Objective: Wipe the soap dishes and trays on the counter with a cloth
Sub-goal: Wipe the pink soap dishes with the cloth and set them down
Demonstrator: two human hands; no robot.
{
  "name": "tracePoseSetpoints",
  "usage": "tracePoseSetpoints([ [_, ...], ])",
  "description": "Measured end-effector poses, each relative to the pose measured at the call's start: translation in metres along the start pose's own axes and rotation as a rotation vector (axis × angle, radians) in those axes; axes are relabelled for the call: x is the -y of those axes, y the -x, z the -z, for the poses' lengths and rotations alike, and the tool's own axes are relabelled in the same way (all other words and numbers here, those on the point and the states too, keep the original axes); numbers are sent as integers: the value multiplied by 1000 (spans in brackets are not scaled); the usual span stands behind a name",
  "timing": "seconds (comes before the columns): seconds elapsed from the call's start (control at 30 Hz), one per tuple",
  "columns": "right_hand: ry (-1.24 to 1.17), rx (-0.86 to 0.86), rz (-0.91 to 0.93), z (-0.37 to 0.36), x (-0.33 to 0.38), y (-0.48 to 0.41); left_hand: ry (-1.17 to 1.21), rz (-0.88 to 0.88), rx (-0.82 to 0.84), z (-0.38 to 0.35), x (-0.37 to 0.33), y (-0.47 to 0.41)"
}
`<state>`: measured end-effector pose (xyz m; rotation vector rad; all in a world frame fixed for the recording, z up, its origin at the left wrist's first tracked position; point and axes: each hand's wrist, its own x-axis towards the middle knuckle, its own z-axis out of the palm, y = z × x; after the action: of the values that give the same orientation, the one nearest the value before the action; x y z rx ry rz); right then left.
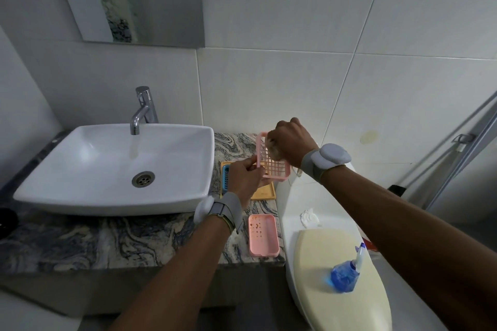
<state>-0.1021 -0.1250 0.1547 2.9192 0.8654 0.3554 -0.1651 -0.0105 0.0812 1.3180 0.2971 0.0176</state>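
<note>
My left hand (246, 179) grips the left edge of a pink grid soap tray (273, 166) and holds it tilted up above the counter. Pressed against the tray's upper part is a pale cloth (274, 150), bunched inside my right hand (291, 141). Below them a yellow tray (265, 192) lies on the marbled counter (107, 242), with a blue soap dish (225, 173) on its left side, both partly hidden by my left hand. A pink soap dish base (263, 234) with brown spots rests at the counter's front right corner.
A white basin (88, 183) with a chrome tap (142, 110) fills the counter's left. To the right stands a toilet: a white tissue scrap (309, 217) on the tank, a blue spray bottle (345, 273) on the cream lid. A dark object (6, 220) sits at the far left.
</note>
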Motion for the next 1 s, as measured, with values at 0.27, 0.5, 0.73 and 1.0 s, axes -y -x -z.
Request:
tracePoseSetpoints([
  [0.27,-181,58,124,-8,18,2,1,-6,-53,9,0,-2],
  [0.5,-198,137,164,-12,14,7,-10,-4,-83,19,-5,-4],
  [0.73,-419,-243,-144,2,-6,1,172,147,-117,21,-10,-8],
  [1.0,-636,-321,-362,12,-8,-2,304,310,-37,23,-14,-7],
])
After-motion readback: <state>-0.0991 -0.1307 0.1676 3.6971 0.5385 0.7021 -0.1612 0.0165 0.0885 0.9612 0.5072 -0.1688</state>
